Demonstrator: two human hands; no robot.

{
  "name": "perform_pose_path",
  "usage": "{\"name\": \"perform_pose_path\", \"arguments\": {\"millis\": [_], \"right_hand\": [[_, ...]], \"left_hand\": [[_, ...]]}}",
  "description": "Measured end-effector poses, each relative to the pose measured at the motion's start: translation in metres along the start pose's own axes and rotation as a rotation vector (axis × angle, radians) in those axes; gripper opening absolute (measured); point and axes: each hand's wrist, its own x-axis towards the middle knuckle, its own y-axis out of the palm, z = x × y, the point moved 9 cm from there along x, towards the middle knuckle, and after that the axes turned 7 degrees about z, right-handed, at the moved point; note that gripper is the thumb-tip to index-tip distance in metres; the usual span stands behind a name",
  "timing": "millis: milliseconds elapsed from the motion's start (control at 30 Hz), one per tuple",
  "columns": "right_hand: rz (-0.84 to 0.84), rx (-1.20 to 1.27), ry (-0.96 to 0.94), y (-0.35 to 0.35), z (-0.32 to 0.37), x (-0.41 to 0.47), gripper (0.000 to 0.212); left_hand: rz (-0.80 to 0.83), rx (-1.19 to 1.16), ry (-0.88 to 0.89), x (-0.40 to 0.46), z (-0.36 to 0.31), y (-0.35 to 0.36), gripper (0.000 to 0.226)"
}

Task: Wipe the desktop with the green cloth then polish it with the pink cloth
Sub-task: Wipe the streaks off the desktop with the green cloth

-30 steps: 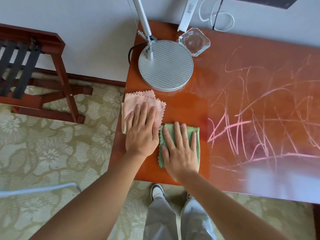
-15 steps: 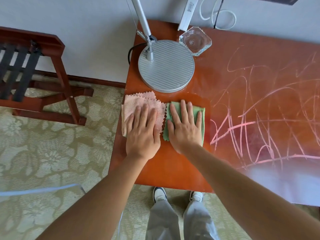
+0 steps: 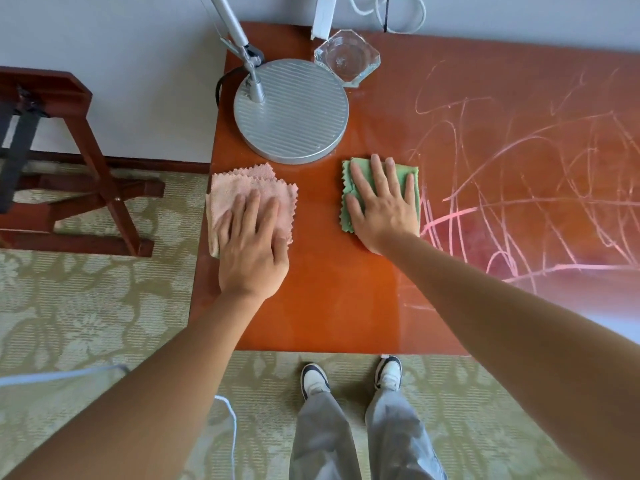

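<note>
a person stands at a glossy orange-brown desk (image 3: 322, 306), both hands pressed flat on folded cloths. the left hand (image 3: 251, 247) lies palm down on the pink cloth (image 3: 242, 188) at the desk's left edge, fingers (image 3: 249, 209) stretched out and close together, gripping nothing, only pressing; the cloth's left side slightly overhangs the edge. the right hand (image 3: 384, 206) lies palm down on the green cloth (image 3: 412, 178) further right and a little farther from the person, fingers (image 3: 377, 171) spread and straight, also pressing rather than gripping. the two cloths are apart, with bare desk between them. just right of the green cloth, pink scribbles (image 3: 519, 188) cover the right part of the desk, the nearest strokes reaching the cloth's right edge. beyond the cloths, a round ribbed metal lamp base (image 3: 294, 112) sits at the far left of the desk, its near rim near the green cloth's far left corner. a clear glass dish (image 3: 346, 62) stands just beside the base on its far right. sneakers (image 3: 313, 379) and grey trousers (image 3: 325, 438) show on a patterned carpet (image 3: 86, 306) below, and a dark wooden stand (image 3: 69, 168) stands to the left.
</note>
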Motion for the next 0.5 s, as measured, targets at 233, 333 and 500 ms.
{"name": "perform_pose_path", "arguments": {"millis": [233, 333, 500], "right_hand": [[0.006, 0.032, 0.008, 0.030, -0.001, -0.108, 0.061], [0.029, 0.031, 0.024, 0.047, -0.004, -0.160, 0.061], [0.037, 0.026, 0.042, 0.055, -0.007, -0.192, 0.060]], "left_hand": [[0.058, -0.070, -0.093, 0.004, -0.002, -0.004, 0.055], [0.064, -0.034, -0.103, 0.007, -0.028, -0.009, 0.048], [0.158, -0.020, 0.088, -0.011, -0.087, 0.016, 0.056]]}}
